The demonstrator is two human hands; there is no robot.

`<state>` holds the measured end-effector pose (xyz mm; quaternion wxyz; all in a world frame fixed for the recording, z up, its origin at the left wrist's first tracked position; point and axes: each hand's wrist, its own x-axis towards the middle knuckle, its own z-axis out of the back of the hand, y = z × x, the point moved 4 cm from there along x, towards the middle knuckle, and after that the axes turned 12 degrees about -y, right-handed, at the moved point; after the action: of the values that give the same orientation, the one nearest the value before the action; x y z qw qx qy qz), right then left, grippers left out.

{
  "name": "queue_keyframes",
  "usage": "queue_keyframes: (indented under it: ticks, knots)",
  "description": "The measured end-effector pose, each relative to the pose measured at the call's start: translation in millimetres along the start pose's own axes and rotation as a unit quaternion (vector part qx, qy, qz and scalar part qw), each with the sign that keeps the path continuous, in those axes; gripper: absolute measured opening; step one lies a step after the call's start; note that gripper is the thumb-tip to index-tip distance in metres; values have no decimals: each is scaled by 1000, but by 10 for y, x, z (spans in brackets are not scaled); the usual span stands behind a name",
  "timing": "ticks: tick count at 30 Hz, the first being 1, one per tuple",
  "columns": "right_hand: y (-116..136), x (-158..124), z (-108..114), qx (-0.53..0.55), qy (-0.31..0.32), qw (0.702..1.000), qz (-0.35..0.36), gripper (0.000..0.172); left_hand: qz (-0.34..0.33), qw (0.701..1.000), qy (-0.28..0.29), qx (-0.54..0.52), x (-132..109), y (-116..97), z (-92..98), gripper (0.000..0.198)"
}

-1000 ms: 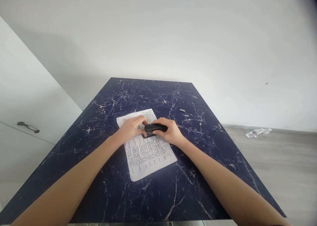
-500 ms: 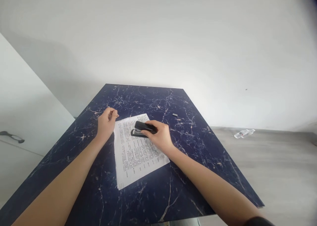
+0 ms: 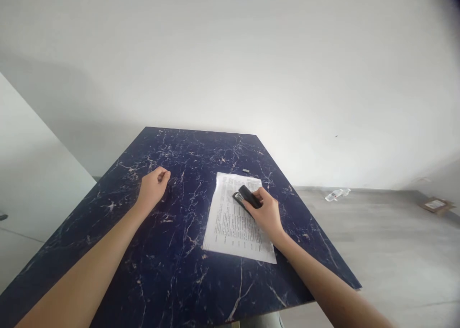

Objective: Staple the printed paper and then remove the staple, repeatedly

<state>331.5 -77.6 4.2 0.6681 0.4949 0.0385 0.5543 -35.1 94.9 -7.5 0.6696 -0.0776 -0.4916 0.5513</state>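
My right hand [image 3: 269, 213] is wrapped around a black stapler [image 3: 249, 196], which points up and to the left. Its jaws are slightly apart, and it lies over the printed paper sheets [image 3: 233, 232] on the right part of the table. The palm covers the stapler's rear end and the sheets' right edge. Apart from the paper, to its left, my left hand [image 3: 154, 185] hovers over or rests on the table with curled fingers and the thumb against them. Whether anything small is pinched there is hidden. Beyond the paper's top edge lies a small grey block, perhaps staples [image 3: 246, 170].
The dark blue marble-patterned table [image 3: 172, 251] stands against a white wall [image 3: 230, 64]. On the floor to the right lie a clear plastic bottle [image 3: 338, 194] and a cardboard piece [image 3: 436, 204]. A white cabinet [image 3: 32, 184] is at the left.
The paper has slid right and turned clockwise, away from my left hand. My right hand and the stapler have moved right along with it. The view has shifted slightly.
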Motion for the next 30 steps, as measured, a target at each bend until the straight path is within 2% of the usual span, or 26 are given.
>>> queue_keyframes:
  ticks: [2, 4, 7, 8, 10, 12, 13, 16, 18, 20, 23, 26, 28, 30]
  knots:
    - [-147, 117, 134, 3, 3, 1000, -19, 38, 0, 1000, 3, -1, 3, 14, -12, 25]
    - [-259, 351, 195, 30, -4, 999, -21, 41, 10, 1000, 1, -4, 11, 32, -9, 26]
    - [-403, 807, 140, 48, -52, 997, -1, 52, 35, 999, -6, -14, 28, 52, 23, 26]
    - [-438, 935, 37, 16, -26, 999, 22, 52, 44, 999, -11, -17, 32, 55, 40, 25]
    - [-479, 1078, -275, -42, 90, 991, 93, 54, 64, 997, -22, -24, 35, 60, 68, 25]
    - [-538, 1080, -621, -123, 207, 963, 123, 61, 87, 995, -30, -46, 35, 70, 77, 25]
    - [-559, 1053, -775, -163, 245, 947, 129, 65, 100, 992, -36, -64, 39, 81, 76, 25]
    - [-481, 981, -1172, -223, 285, 920, 153, 71, 152, 977, -75, -130, 97, 166, 96, 24]
    - [-289, 962, -1451, -214, 297, 914, 176, 71, 192, 957, -130, -176, 178, 286, 187, 22]
    - [-8, 952, -1787, -202, 309, 911, 184, 71, 234, 922, -200, -234, 266, 470, 373, 19]
    - [558, 865, -2397, -165, 350, 897, 215, 71, 294, 839, -269, -369, 353, 824, 753, 17]
    - [1154, 720, -3000, -130, 371, 884, 253, 71, 349, 748, -301, -477, 361, 1144, 1115, 20]
    - [1484, 624, -3337, -113, 390, 873, 272, 70, 340, 737, -321, -488, 356, 1253, 1302, 23]
    - [1739, 547, -3586, -98, 406, 862, 288, 71, 328, 737, -335, -487, 347, 1286, 1398, 24]
